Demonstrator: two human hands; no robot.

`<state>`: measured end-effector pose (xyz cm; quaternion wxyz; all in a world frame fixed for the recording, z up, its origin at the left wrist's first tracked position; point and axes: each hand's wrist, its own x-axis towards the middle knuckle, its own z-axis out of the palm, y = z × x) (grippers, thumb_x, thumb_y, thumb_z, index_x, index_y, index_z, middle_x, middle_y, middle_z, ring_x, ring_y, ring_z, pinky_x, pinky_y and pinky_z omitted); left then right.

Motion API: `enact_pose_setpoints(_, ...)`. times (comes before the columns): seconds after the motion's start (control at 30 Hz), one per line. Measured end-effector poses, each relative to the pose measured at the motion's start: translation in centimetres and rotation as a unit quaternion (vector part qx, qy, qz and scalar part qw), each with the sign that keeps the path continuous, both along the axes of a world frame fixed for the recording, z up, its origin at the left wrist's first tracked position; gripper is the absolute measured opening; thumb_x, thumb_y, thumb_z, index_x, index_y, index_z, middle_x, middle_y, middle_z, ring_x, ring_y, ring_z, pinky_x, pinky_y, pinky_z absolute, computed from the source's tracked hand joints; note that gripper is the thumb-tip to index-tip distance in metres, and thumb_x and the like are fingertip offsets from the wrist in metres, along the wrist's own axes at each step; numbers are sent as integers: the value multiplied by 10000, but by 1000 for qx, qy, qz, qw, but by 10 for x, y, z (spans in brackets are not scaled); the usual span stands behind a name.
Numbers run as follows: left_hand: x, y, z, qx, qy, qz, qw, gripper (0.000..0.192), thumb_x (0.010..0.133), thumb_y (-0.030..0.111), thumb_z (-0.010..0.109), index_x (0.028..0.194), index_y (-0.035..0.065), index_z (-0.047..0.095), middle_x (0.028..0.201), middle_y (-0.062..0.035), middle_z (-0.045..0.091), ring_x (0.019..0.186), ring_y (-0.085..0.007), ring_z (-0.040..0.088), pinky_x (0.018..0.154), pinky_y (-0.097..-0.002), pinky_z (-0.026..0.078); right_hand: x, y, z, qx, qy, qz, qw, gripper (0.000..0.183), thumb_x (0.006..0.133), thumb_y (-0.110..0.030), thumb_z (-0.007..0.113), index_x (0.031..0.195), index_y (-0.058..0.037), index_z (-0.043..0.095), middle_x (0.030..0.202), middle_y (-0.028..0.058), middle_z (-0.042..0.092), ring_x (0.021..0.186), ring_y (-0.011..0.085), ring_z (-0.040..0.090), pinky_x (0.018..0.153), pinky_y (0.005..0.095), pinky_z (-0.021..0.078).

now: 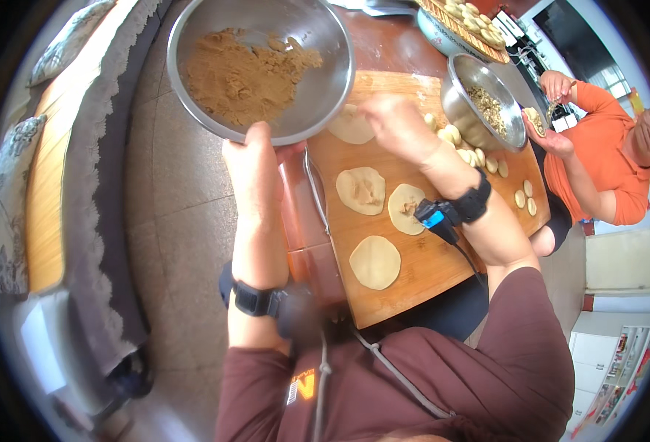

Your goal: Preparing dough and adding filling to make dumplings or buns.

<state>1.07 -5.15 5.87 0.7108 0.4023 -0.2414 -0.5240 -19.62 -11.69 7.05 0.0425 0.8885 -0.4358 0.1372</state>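
Note:
My left hand (256,171) grips the near rim of a large steel bowl (316,94), thumb over the edge. Crumbly brown filling (242,77) lies inside it. Blurred by motion, my right hand (399,130) is over the wooden board (446,254), its fingers curled beside a flat dough round (352,126); whether it holds anything cannot be seen. Closer to me are two rounds, one dough round (358,190) and another dough round (405,207), each with a little brown filling. The nearest dough round (375,262) is bare.
Small dough pieces (471,156) sit beside a second steel bowl (460,108) of chopped filling (488,108). Across the board, a person in orange (584,160) holds a filled wrapper (535,121). Shaped dough pieces lie on a woven tray (441,15) above a pale blue basin (438,36).

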Motion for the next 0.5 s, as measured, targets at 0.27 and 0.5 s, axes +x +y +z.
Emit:
enact_pose_setpoints(0.27,-15,5,0,-5,-42,-52,998,379,776,3,388,1143,-54,461,983,-189,582,710,-244,627,513,-299,532,41,-58,40,-203,90,56,973,250,701,-112,678,936,-38,640,945,107,590,920,270,568,781,361,466)
enact_pose_setpoints(0.5,-16,2,-5,-2,-75,-57,996,338,804,24,374,1102,-103,472,989,-221,594,740,-272,644,558,-332,557,48,-80,17,-178,233,87,952,123,729,-63,568,754,-57,689,870,106,649,855,267,638,733,360,511)
